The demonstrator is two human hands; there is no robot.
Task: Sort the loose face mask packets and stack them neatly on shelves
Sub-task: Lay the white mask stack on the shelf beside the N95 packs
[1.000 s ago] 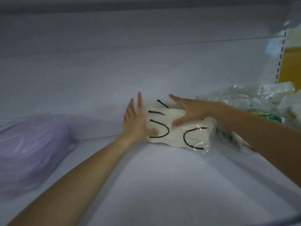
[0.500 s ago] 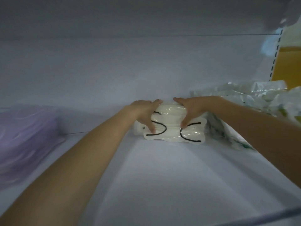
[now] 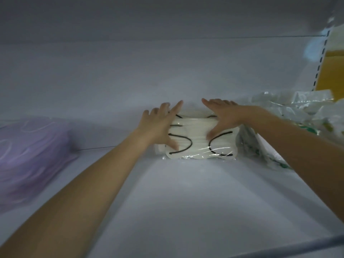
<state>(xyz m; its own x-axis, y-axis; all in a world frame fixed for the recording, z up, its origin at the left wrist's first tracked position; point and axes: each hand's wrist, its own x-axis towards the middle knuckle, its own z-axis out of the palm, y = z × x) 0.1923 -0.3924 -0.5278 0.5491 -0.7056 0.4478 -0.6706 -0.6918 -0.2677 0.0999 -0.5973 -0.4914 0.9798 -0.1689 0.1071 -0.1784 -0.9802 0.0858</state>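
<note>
Change: grip loosened into flat press
Hands: left hand [image 3: 160, 127] and right hand [image 3: 224, 118] spread, pressing white packet [image 3: 197, 146]
Meaning: placement on shelf [image 3: 186, 202] nearly done

A white shelf board [image 3: 186, 202] fills the view from 6 o'clock to the centre, meeting a plain white back panel [image 3: 111, 75] along a thin dark seam toward 9 o'clock; the underside of an upper shelf [image 3: 149, 15] lies in grey shadow at 12 o'clock. At 2 o'clock a slotted upright [image 3: 320, 60] with black slots borders a yellow surface [image 3: 329, 71]; the board's front lip [image 3: 297, 246] crosses at 5 o'clock; the light is dim and bluish, brightest mid-board.
</note>
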